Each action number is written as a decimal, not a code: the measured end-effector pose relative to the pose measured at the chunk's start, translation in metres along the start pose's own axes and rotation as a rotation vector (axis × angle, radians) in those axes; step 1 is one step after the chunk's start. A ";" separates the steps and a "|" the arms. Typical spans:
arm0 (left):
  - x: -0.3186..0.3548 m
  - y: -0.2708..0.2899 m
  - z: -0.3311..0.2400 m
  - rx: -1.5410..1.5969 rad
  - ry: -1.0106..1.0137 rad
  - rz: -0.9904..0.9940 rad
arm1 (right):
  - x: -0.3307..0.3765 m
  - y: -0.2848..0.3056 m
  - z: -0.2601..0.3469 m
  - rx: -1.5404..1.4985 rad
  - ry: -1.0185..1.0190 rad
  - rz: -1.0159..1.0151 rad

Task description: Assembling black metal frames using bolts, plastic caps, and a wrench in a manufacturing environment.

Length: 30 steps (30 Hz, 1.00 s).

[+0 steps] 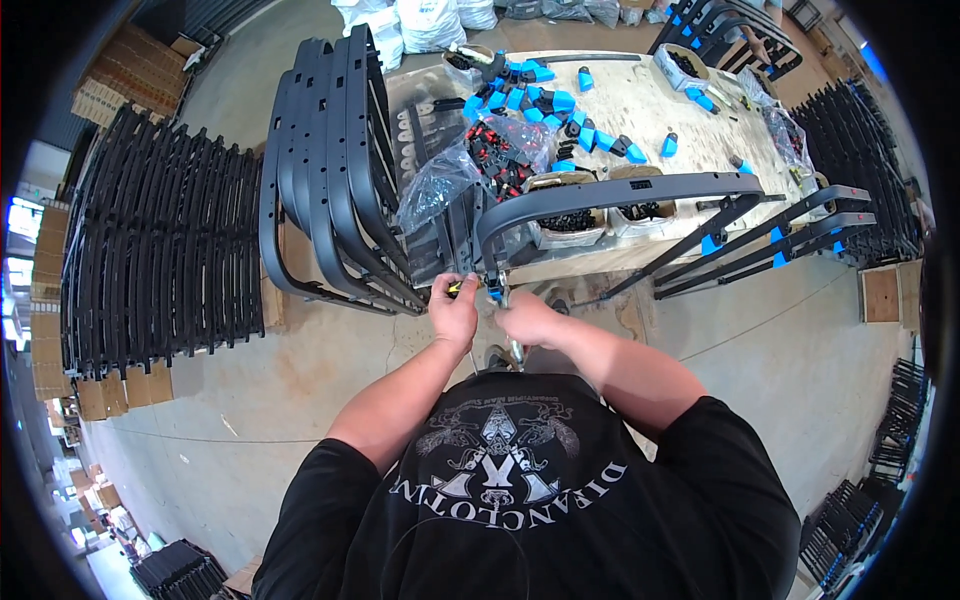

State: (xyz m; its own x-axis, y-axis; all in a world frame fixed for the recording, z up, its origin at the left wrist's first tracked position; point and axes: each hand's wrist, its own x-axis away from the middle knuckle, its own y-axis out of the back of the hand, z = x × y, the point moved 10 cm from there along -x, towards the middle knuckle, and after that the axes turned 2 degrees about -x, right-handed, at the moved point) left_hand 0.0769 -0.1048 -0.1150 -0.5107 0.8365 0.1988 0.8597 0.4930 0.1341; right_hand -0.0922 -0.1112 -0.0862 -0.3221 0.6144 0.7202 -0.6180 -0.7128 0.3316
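A dark grey bent-tube frame [620, 196] rests over the near table edge, its left end pointing down toward me. A small blue piece [495, 294] shows at that end. My left hand [455, 312] is just left of it, fingers closed on a small yellow-and-black object [456, 288] whose kind I cannot make out. On the other side, my right hand [530, 318] is curled beside the tube end. A silver metal tool [516, 350] shows under that hand and seems gripped in it; its kind is partly hidden.
Blue plastic pieces [535, 100], a clear bag of red and black parts [497, 160] and boxes of black parts [568, 222] lie on the wooden table [640, 95]. Bent frames [325, 170] stand at its left, more frames [790, 240] at its right. Stacked black frames [165, 235] stand far left.
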 end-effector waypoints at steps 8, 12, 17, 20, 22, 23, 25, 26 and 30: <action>0.006 -0.001 -0.011 0.041 0.069 0.039 | 0.000 -0.013 -0.011 -0.195 -0.063 0.049; 0.004 -0.008 -0.010 -0.034 0.076 0.044 | -0.010 -0.002 -0.015 -0.013 0.033 -0.100; 0.001 -0.001 0.002 0.032 0.018 0.025 | -0.003 -0.004 -0.010 0.128 0.039 -0.174; 0.003 0.001 -0.003 0.023 0.049 0.012 | -0.002 -0.007 -0.011 -0.054 0.037 -0.103; 0.001 -0.004 -0.002 0.008 0.068 0.054 | -0.007 -0.006 -0.008 0.032 0.135 -0.091; 0.001 -0.004 -0.004 0.007 0.065 0.055 | -0.010 -0.006 -0.009 0.030 0.137 -0.093; -0.001 -0.005 -0.010 0.062 -0.017 0.017 | -0.007 0.006 -0.010 0.202 0.068 -0.164; 0.000 -0.004 -0.010 0.063 -0.022 0.023 | -0.009 0.004 -0.013 0.199 0.068 -0.171; 0.007 -0.002 -0.002 0.057 0.098 0.031 | 0.001 -0.003 -0.008 0.170 0.102 -0.131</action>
State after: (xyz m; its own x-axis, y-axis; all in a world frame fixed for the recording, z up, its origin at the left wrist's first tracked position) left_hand 0.0713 -0.1004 -0.1118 -0.4803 0.8255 0.2965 0.8731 0.4821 0.0719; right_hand -0.0970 -0.1056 -0.0914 -0.3232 0.7299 0.6023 -0.5326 -0.6664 0.5218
